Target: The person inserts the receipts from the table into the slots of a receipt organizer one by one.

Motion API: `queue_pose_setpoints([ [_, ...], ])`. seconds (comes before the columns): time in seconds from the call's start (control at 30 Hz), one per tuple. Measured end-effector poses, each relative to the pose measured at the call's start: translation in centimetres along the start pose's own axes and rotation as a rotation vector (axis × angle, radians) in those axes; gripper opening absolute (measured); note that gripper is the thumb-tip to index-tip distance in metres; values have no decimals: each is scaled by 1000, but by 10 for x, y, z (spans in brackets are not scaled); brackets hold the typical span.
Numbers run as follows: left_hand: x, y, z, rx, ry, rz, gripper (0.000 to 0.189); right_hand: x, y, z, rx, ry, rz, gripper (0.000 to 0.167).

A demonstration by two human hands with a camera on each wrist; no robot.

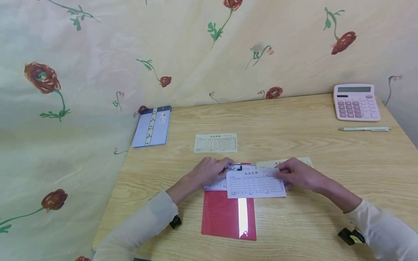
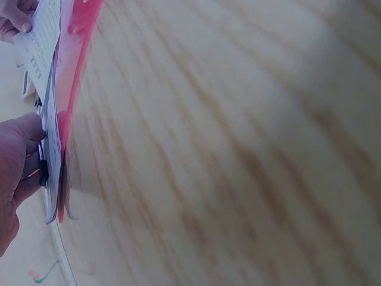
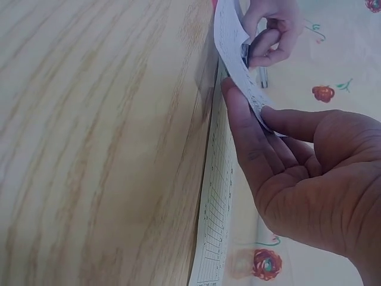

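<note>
A red clipboard lies on the wooden table, a metal clip at its far end. My left hand pinches this clip, thumb and fingers on it. White printed forms lie on the clipboard's upper part, beside the clip. Between thumb and fingers, my right hand grips the right end of another printed form, which overlaps the clip area and hides part of the forms beneath. Behind that hand, a pale yellowish form lies flat on the table, partly covered in the head view.
Another pale form lies beyond the clipboard. At the far left is a lavender-blue folder with a patterned strip. A pink calculator and a light-coloured pen sit at the far right. A flower-patterned cloth hangs behind the table.
</note>
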State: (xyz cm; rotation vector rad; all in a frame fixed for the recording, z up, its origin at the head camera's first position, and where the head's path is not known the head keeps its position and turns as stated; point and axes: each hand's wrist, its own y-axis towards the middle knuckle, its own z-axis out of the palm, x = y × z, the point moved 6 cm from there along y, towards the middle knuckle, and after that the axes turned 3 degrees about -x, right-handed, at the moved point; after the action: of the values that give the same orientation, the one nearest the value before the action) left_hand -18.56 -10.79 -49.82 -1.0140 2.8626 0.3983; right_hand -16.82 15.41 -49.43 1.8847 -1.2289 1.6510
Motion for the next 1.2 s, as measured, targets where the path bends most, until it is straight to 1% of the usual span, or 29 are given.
queue_pose_setpoints([
  [0.23, 1, 0, 1, 21, 16, -4, 32, 2, -1, 3, -10, 34, -4, 26],
  [0.43, 2, 0, -1, 60, -8, -18, 33, 2, 4, 11, -31, 55, 20, 23],
  [0.57, 3, 1, -1, 79, -36, -32, 33, 4, 8, 16, -25, 58, 22, 24],
  [0.7, 3, 2, -3, 72, -63, -31, 32, 7, 12, 24, -12, 51, 18, 25],
  [0.83, 2, 2, -5, 68, -60, -21, 32, 10, 18, 32, -5, 49, 10, 23],
  [0.97, 2, 3, -5, 71, -60, -23, 31, 13, 24, 37, -32, 13, -1, 20],
  [1.1, 3, 3, -5, 69, -62, -25, 30, 14, 28, 41, -69, 2, 13, 22],
  [1.2, 2, 4, -5, 63, -60, -19, 29, 14, 31, 45, -66, 46, 26, 25],
])
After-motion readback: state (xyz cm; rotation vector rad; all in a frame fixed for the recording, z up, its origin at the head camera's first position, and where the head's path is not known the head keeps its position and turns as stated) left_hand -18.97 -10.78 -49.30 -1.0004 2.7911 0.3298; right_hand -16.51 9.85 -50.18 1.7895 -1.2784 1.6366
